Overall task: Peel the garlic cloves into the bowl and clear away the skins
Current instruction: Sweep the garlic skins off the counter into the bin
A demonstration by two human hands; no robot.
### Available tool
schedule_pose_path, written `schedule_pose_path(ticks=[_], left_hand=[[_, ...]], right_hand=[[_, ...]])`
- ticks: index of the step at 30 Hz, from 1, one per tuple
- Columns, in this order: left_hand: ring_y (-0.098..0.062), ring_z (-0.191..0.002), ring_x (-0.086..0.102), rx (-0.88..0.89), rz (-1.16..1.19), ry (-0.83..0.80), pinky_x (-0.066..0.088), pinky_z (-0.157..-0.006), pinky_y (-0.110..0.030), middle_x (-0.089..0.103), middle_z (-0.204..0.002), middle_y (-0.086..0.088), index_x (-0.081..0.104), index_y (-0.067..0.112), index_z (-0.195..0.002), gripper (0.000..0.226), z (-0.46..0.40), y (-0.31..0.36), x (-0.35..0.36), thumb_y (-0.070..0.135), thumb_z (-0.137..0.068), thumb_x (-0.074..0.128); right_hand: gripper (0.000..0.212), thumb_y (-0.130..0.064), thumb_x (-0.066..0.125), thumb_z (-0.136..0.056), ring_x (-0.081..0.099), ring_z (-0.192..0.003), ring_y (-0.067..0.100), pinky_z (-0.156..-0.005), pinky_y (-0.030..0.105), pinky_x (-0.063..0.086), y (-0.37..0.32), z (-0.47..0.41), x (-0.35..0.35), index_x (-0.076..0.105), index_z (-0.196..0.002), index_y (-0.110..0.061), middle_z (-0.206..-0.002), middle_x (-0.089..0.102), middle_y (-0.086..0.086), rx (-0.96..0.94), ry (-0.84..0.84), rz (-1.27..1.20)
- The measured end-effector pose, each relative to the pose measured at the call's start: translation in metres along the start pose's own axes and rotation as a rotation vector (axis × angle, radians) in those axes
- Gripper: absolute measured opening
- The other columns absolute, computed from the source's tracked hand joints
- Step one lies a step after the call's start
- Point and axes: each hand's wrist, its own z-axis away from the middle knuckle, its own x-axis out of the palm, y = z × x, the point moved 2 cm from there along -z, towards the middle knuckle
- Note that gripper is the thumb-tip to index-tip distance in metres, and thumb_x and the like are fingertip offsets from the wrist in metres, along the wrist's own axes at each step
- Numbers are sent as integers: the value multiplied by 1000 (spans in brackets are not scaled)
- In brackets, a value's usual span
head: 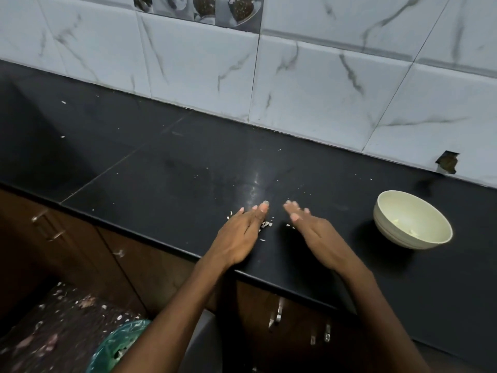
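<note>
Counter: black worktop (166,168), skin bits (266,224) lying between your hands.
Hands: left hand (242,230) and right hand (309,224) flat-fingered, holding nothing.
Bowl: bowl (411,219) right, well apart.
Advice: sweep scraps together, edgeward, before lifting.

Both hands, left (243,232) and right (309,228), reach forward, fingers straight.

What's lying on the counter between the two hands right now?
In the head view, small white garlic skin scraps lie on the black countertop between the left hand and right hand.
</note>
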Motion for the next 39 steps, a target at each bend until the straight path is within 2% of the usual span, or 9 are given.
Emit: schedule_pose_path(ticks=[2, 8, 13, 18, 21, 23, 29, 34, 39], left_hand=[[2, -146, 34, -66, 192, 55, 17, -128, -33, 54, -151, 15, 63, 28, -142, 88, 11, 4, -1, 83, -96, 11], [6, -116, 60, -143, 565, 349, 34, -110, -23, 72, -117, 20, 78, 31, -117, 82, 21, 19, -26, 77, -95, 13], [-16, -122, 67, -213, 1065, 577, 47, -112, -38, 75, -122, -8, 68, 2, -124, 77, 53, -8, -29, 63, -106, 23], [-34, -94, 77, -361, 1311, 721, 63, -81, -43, 75, -101, -28, 65, -9, -109, 70, 97, -38, -33, 50, -111, 28], [-30, -62, 76, -643, 1336, 569, 62, -53, -32, 74, -75, -23, 64, -6, -94, 54, 116, -53, -28, 35, -110, 32], [-34, -60, 75, -803, 1362, 314, 62, -51, -36, 74, -77, -25, 65, -10, -96, 46, 123, -60, -20, 25, -104, 36], [-60, -122, 57, -860, 1504, -191, 48, -103, -66, 51, -139, -44, 54, -23, -132, 57, 124, -62, -9, 18, -97, 35], [-67, -126, 48, -874, 1574, -248, 29, -120, -63, 40, -140, -53, 43, -30, -134, 59, 113, -62, -7, 14, -96, 32], [-54, -87, 72, -868, 1561, -100, 58, -87, -60, 68, -102, -42, 65, -25, -100, 46, 106, -66, -8, 7, -91, 34]], right_hand=[[66, -54, 31, -109, 3, -159, 11, -128, 28, 0, 10, 11, 4, 24, -164, -19, -172, 15, -2, 136, 40, 137], [91, -69, 12, -102, -15, -159, 17, -129, 35, -10, -7, 12, 48, -5, -164, -4, -173, -9, 12, 225, 27, 460], [87, -67, 10, -104, -18, -159, 17, -128, 36, -12, -51, -15, 95, -9, -163, -5, -173, -13, 11, 135, -29, 464], [78, -56, 13, -110, -14, -160, 20, -129, 36, -10, -78, -40, 121, -8, -163, -3, -173, -9, 13, 89, -70, 443], [69, -45, 25, -113, -4, -161, 21, -128, 33, -4, -82, -43, 117, 3, -165, -4, -174, 2, 13, 5, -57, 328], [63, -38, 32, -113, 3, -161, 21, -127, 32, 0, -79, -46, 106, 14, -165, -7, -173, 12, 11, 4, -16, 179], [60, -43, 26, -113, 10, -160, 23, -131, 39, 4, -74, -64, 109, 33, -160, -6, -171, 20, 16, -2, -25, 313], [57, -34, 26, -114, 10, -160, 23, -130, 37, 4, -83, -42, 123, 29, -161, -2, -171, 19, 16, -90, -42, 376], [51, -24, 31, -113, 15, -160, 23, -129, 30, 3, -102, 4, 148, 34, -158, 0, -169, 26, 17, -179, 12, 334]])
